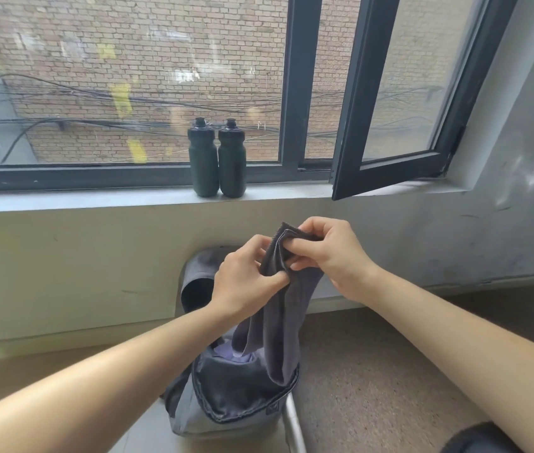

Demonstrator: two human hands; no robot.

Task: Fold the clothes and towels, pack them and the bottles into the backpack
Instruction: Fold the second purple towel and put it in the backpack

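Both my hands grip a dark grey, soft-napped towel [278,308] in front of a grey-framed window [291,93], holding it up by its top edge. My left hand [242,279] pinches a fold of the cloth between thumb and fingers; my right hand [327,253] is closed on the bunched upper corner just beside it, fingertips curled into the fabric. The towel hangs long and narrow in loose vertical folds, its raw-looking top hem poking above my right fingers, its lower end dropping into the open mouth of a grey fabric backpack [226,407] that stands on the floor below. A pale lilac piece of cloth [226,351] shows inside the bag's opening. Two dark green plastic squeeze bottles with black nozzle caps [216,158] stand upright and touching, side by side on the pale window sill [95,199], well apart from the bag. A small patch near the backpack's front rim is too blurred to read; no lettering is legible on the bottles or towel.
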